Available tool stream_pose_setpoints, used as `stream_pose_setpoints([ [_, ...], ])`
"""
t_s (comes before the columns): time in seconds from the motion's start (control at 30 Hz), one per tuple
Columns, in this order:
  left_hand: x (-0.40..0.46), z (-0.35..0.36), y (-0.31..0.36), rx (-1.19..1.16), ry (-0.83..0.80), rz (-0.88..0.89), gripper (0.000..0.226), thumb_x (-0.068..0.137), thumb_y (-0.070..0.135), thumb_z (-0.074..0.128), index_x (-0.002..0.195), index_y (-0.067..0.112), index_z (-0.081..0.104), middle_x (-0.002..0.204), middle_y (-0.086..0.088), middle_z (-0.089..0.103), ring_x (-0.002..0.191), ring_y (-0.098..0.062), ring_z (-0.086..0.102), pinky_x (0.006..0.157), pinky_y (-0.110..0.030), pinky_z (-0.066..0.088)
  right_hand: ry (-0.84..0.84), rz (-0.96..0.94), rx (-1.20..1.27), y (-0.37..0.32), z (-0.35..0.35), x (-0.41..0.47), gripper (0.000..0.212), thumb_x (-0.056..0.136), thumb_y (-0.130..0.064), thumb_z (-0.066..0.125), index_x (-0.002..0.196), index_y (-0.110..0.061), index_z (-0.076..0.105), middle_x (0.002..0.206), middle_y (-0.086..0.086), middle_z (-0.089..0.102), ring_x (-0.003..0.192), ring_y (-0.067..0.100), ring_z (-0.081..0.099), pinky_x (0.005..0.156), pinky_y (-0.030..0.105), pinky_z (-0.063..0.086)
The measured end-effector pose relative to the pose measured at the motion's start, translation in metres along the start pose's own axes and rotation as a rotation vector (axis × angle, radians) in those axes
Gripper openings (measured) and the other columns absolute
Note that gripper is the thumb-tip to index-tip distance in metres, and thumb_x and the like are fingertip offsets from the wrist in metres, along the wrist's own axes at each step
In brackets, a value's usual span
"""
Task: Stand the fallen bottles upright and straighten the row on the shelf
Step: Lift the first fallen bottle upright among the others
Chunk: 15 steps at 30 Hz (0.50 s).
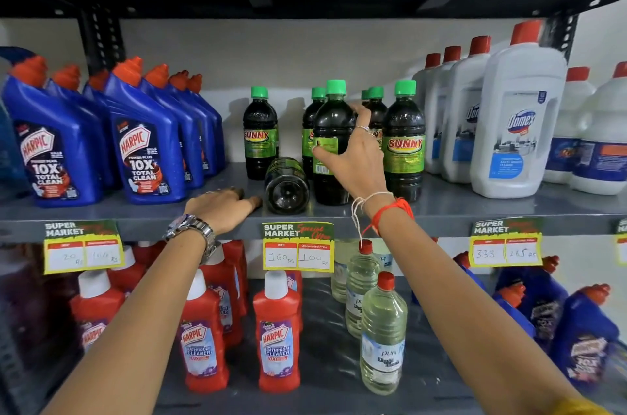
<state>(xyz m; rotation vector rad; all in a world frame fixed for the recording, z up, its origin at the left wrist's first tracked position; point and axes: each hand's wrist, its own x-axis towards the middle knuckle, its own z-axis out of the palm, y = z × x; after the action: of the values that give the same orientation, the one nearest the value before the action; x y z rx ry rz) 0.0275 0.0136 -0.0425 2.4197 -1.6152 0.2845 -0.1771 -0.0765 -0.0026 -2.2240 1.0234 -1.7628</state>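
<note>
Several dark Sunny bottles with green caps stand on the grey shelf (475,207). One Sunny bottle (286,185) lies on its side, base toward me, at the shelf's front. My right hand (353,156) wraps around an upright Sunny bottle (330,129) just right of the fallen one, thumb on its label. My left hand (224,207) rests palm down on the shelf edge, fingertips close to the fallen bottle's left side, holding nothing. Another upright Sunny bottle (260,132) stands alone at the left, and one more (404,143) at the right.
Blue Harpic bottles (142,143) crowd the left of the shelf, white Domex jugs (515,115) the right. Price tags (298,246) hang on the shelf edge. The lower shelf holds red Harpic cleaners (278,333), clear bottles (381,336) and blue bottles (583,336).
</note>
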Motion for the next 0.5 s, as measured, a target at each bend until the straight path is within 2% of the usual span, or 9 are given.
stream_pose_setpoints([
  [0.1,0.0,0.001,0.0,-0.009,0.005,-0.013,0.07,0.08,0.065,0.022,0.13,0.023,0.047,0.139,-0.009,0.049,0.115,-0.028,0.052,0.075,-0.032,0.04,-0.028,0.033,-0.023,-0.001,-0.001,-0.001,0.09,0.068,-0.043,0.071,0.14,-0.02,0.022,0.114,0.014,0.061,0.09,0.032,0.063,0.073,0.036,0.051],
  [0.2,0.001,0.002,0.0,-0.015,0.012,-0.012,0.068,0.081,0.064,0.023,0.129,0.023,0.048,0.138,-0.009,0.05,0.114,-0.028,0.052,0.077,-0.032,0.041,0.005,0.049,-0.304,-0.003,0.0,-0.005,0.104,0.063,-0.062,0.071,0.144,-0.021,0.021,0.128,0.017,0.049,0.11,0.039,0.055,0.079,0.045,0.052],
  [0.3,0.002,0.003,0.0,-0.02,0.014,-0.014,0.067,0.082,0.064,0.024,0.128,0.023,0.048,0.137,-0.01,0.05,0.114,-0.028,0.052,0.076,-0.032,0.04,-0.006,0.06,-0.375,-0.005,0.0,-0.004,0.109,0.058,-0.062,0.075,0.143,-0.02,0.022,0.133,0.021,0.042,0.116,0.041,0.05,0.082,0.045,0.052],
  [0.4,0.004,0.003,-0.001,-0.015,0.012,-0.017,0.068,0.081,0.064,0.024,0.13,0.024,0.047,0.14,-0.008,0.048,0.118,-0.028,0.051,0.074,-0.032,0.037,-0.071,0.06,-0.223,0.0,-0.001,0.004,0.107,0.058,-0.048,0.081,0.141,-0.012,0.023,0.127,0.019,0.049,0.111,0.036,0.056,0.089,0.042,0.05],
  [0.5,0.005,0.003,-0.002,-0.008,0.004,-0.011,0.07,0.079,0.064,0.022,0.131,0.024,0.046,0.142,-0.006,0.046,0.119,-0.027,0.049,0.074,-0.032,0.036,-0.198,0.222,0.16,0.005,-0.004,0.01,0.094,0.064,-0.024,0.082,0.135,-0.011,0.022,0.11,0.004,0.058,0.108,0.029,0.059,0.095,0.039,0.048],
])
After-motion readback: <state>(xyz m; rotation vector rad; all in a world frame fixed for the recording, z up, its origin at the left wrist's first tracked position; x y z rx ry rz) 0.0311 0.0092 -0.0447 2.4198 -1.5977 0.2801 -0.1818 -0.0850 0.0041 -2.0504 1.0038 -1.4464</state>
